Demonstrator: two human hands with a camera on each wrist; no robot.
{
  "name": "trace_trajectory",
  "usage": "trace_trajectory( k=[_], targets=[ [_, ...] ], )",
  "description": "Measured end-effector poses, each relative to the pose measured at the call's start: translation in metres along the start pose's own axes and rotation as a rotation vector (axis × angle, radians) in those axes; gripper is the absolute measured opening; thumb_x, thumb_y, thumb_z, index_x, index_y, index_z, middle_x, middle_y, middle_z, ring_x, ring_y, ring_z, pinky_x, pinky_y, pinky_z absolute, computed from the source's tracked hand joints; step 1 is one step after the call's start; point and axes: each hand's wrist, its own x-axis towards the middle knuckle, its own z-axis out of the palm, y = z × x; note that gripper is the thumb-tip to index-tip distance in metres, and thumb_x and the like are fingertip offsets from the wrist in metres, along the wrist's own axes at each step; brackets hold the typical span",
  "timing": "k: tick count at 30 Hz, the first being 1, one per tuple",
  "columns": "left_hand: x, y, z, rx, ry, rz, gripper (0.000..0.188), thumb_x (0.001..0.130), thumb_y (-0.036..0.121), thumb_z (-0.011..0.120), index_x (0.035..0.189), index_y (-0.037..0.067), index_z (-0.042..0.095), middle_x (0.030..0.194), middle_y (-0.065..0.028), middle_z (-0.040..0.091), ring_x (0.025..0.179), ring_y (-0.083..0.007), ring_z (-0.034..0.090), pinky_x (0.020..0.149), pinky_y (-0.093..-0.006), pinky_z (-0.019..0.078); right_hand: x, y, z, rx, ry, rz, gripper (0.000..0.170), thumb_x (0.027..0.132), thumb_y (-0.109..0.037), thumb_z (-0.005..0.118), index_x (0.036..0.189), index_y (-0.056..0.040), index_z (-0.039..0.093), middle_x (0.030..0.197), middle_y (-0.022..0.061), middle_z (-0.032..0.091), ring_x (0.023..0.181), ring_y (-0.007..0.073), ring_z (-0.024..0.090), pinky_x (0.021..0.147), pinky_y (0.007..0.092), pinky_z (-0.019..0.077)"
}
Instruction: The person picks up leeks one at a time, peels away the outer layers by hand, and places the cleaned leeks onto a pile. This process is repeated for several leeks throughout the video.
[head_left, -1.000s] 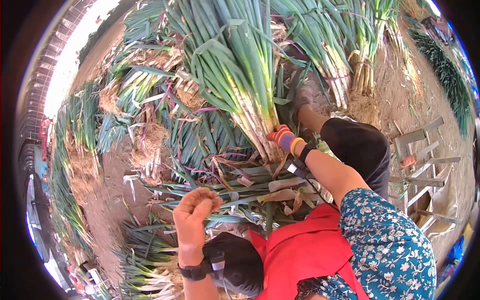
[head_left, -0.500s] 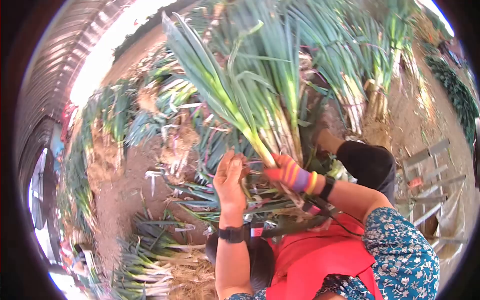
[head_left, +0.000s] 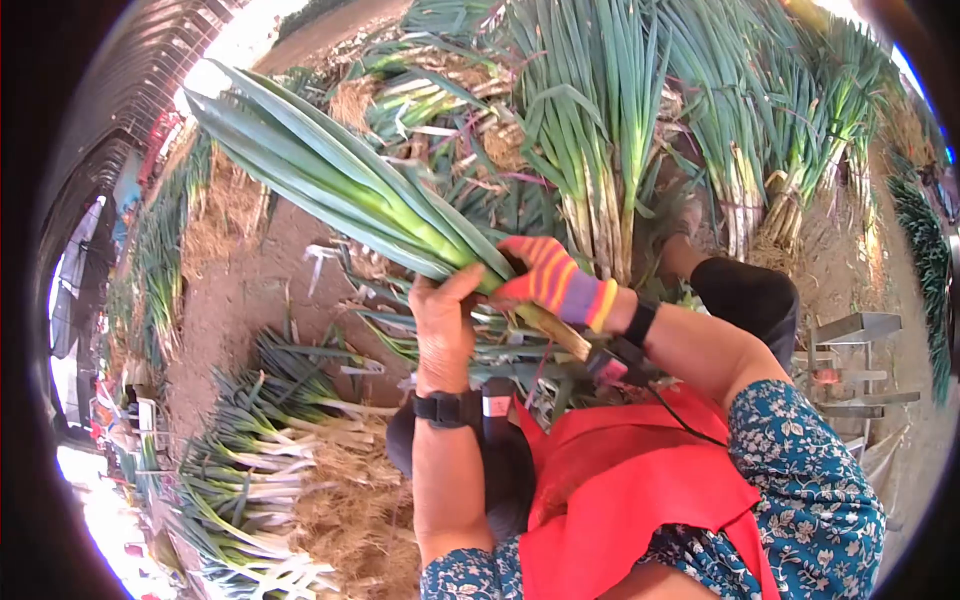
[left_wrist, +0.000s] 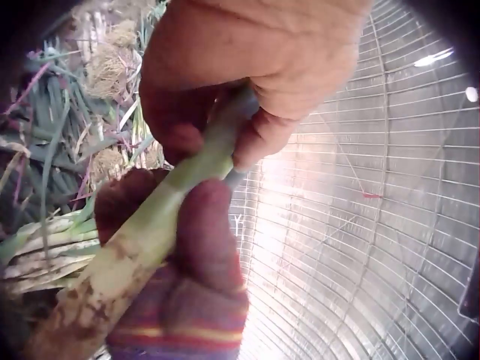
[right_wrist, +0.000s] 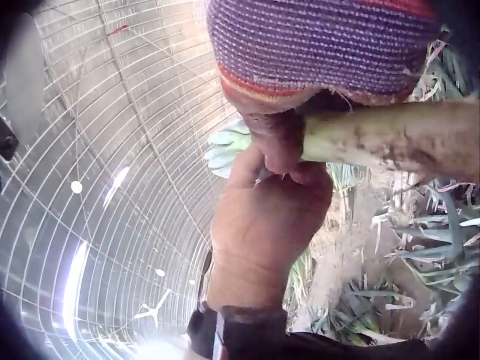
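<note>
A thick leek (head_left: 345, 190) lies across both hands in the head view, its green leaves fanned toward the upper left and its pale stem end toward the lower right. My bare left hand (head_left: 443, 320) pinches it where the leaves meet the stem. Just below, my right hand (head_left: 560, 285), in a striped knitted glove, grips the stem. In the left wrist view the brown-stained stem (left_wrist: 112, 270) runs between the gloved thumb and fingers. The right wrist view has both hands close together on the stem (right_wrist: 382, 139).
Upright bundles of leeks (head_left: 590, 130) stand in front. To the left, a row of leeks with straw-like roots (head_left: 350, 500) lies on the bare soil (head_left: 300, 270). Loose leaves cover the ground before the red apron (head_left: 640, 450). A metal rack (head_left: 860, 330) stands at right.
The right hand has drawn one leek from the front bundle toward the body, and it now tilts left. The left hand has risen from beside the pile and taken hold of it.
</note>
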Motion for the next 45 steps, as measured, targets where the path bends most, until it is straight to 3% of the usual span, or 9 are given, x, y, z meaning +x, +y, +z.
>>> trace_trajectory(
  k=[12, 18, 21, 23, 29, 36, 38, 40, 45],
  targets=[
    [0.011, -0.017, -0.029, 0.069, 0.357, 0.191, 0.022, 0.07, -0.001, 0.067, 0.09, -0.007, 0.061, 0.078, -0.0087, 0.062, 0.059, -0.0143, 0.057, 0.052, -0.0262, 0.0446, -0.064, -0.041, 0.026, -0.712, 0.094, -0.542, 0.039, 0.065, -0.019, 0.07, 0.097, 0.001, 0.059, 0.076, 0.0184, 0.059, 0.072, 0.0343, 0.057, 0.06, 0.0389, 0.0455],
    [-0.003, 0.005, -0.041, -0.039, 0.251, 0.196, 0.016, 0.075, 0.004, 0.069, 0.089, 0.002, 0.061, 0.08, -0.0036, 0.06, 0.063, -0.0141, 0.055, 0.051, -0.0264, 0.0413, -0.132, 0.071, -0.107, -0.9, 0.076, -0.05, 0.052, 0.065, -0.026, 0.071, 0.106, 0.0038, 0.057, 0.082, 0.0217, 0.06, 0.072, 0.036, 0.058, 0.066, 0.0412, 0.0467],
    [-0.013, 0.011, -0.047, -0.086, 0.199, 0.19, 0.022, 0.075, 0.004, 0.069, 0.095, 0.003, 0.059, 0.083, -0.0039, 0.06, 0.071, -0.015, 0.057, 0.056, -0.0275, 0.043, -0.169, 0.108, -0.17, -1.386, -0.372, 0.701, 0.048, 0.067, -0.029, 0.068, 0.106, -0.0024, 0.058, 0.096, 0.0212, 0.062, 0.086, 0.0359, 0.061, 0.074, 0.0403, 0.0483],
    [-0.013, 0.013, -0.052, -0.146, 0.101, 0.233, 0.026, 0.076, 0.004, 0.068, 0.099, 0.004, 0.058, 0.086, -0.0047, 0.061, 0.078, -0.0168, 0.058, 0.062, -0.0301, 0.0443, -0.167, 0.115, -0.177, -1.408, -0.12, 0.503, 0.049, 0.068, -0.031, 0.068, 0.106, -0.0024, 0.057, 0.096, 0.0211, 0.062, 0.086, 0.0359, 0.06, 0.075, 0.0409, 0.0481],
    [-0.014, 0.013, -0.039, -0.204, -0.101, 0.21, 0.026, 0.078, 0.013, 0.069, 0.1, 0.003, 0.058, 0.09, -0.0091, 0.062, 0.084, -0.0228, 0.059, 0.072, -0.0353, 0.0444, -0.091, -0.021, -0.061, -1.337, 0.067, -0.435, 0.054, 0.079, -0.038, 0.064, 0.116, -0.0011, 0.051, 0.079, 0.0165, 0.058, 0.064, 0.0303, 0.059, 0.054, 0.0377, 0.0451],
    [-0.015, 0.004, -0.026, -0.455, -0.099, 0.013, 0.021, 0.078, 0.014, 0.068, 0.092, 0.002, 0.057, 0.082, -0.0104, 0.059, 0.079, -0.0252, 0.057, 0.079, -0.0398, 0.0441, -0.073, 0.015, -0.024, -1.042, -0.026, -0.349, 0.043, 0.071, -0.04, 0.072, 0.085, -0.0029, 0.055, 0.075, 0.0186, 0.057, 0.061, 0.0369, 0.056, 0.052, 0.0391, 0.0452],
    [-0.004, -0.009, -0.04, -0.486, -0.052, 0.008, 0.017, 0.077, 0.005, 0.063, 0.091, 0.002, 0.054, 0.074, -0.0073, 0.053, 0.068, -0.0211, 0.051, 0.073, -0.0389, 0.0442, -0.073, -0.004, -0.022, -0.933, -0.096, -0.362, 0.036, 0.076, -0.034, 0.07, 0.086, -0.0017, 0.059, 0.071, 0.0165, 0.057, 0.058, 0.0315, 0.057, 0.051, 0.0359, 0.045],
    [-0.004, -0.007, -0.036, -0.492, 0.019, -0.006, 0.018, 0.075, -0.001, 0.058, 0.091, 0.004, 0.051, 0.068, -0.0049, 0.046, 0.063, -0.0178, 0.045, 0.067, -0.0368, 0.0432, -0.069, -0.029, -0.022, -0.376, -0.374, 0.268, 0.031, 0.082, -0.029, 0.065, 0.092, -0.0001, 0.062, 0.067, 0.0133, 0.057, 0.059, 0.0203, 0.058, 0.053, 0.0328, 0.045],
    [-0.011, 0.003, -0.03, -0.534, -0.096, 0.006, 0.027, 0.074, -0.002, 0.059, 0.097, 0.006, 0.048, 0.068, -0.0037, 0.045, 0.064, -0.0159, 0.044, 0.063, -0.0337, 0.042, -0.071, 0.006, -0.028, -0.204, -0.414, 0.242, 0.028, 0.089, -0.023, 0.055, 0.104, 0.0, 0.061, 0.072, 0.0053, 0.062, 0.067, 0.0092, 0.059, 0.057, 0.0269, 0.0467]
  ],
)
